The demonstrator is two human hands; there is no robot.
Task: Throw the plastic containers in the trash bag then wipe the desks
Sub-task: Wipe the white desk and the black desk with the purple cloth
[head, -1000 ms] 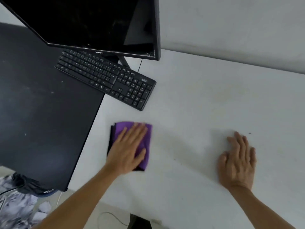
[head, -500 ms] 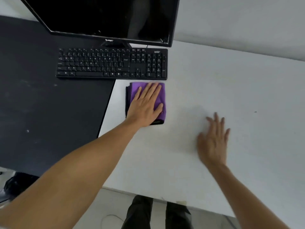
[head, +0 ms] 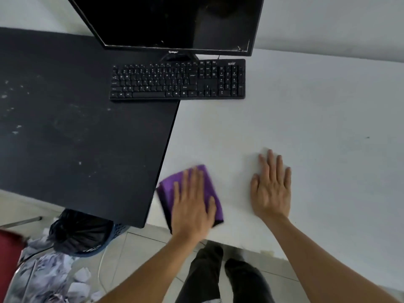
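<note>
Nearest, below and left of the cloth, crumpled paper [head: 50, 276] litters the tiled floor; straight below the cloth stand the person's dark trouser legs [head: 205, 270]. Left of the cloth, a black trash bag [head: 78, 230] sits in a blue basket [head: 119, 227] under the corner of the black surface [head: 76, 127]. The left hand [head: 192, 204] lies flat with its fingers straight and spread, pressing the purple cloth [head: 167, 190] onto the white surface [head: 306, 127] at its near edge. The cloth's left side is just beside the black surface's edge. Right of the cloth and apart from it, the right hand [head: 272, 193] rests palm down, fingers straight, holding nothing. Beyond the cloth, a broad stretch of white surface runs to the keyboard [head: 177, 80], which straddles both surfaces, and the monitor [head: 175, 20] stands behind that. Far right of the cloth, the white surface spreads wide to the wall.
</note>
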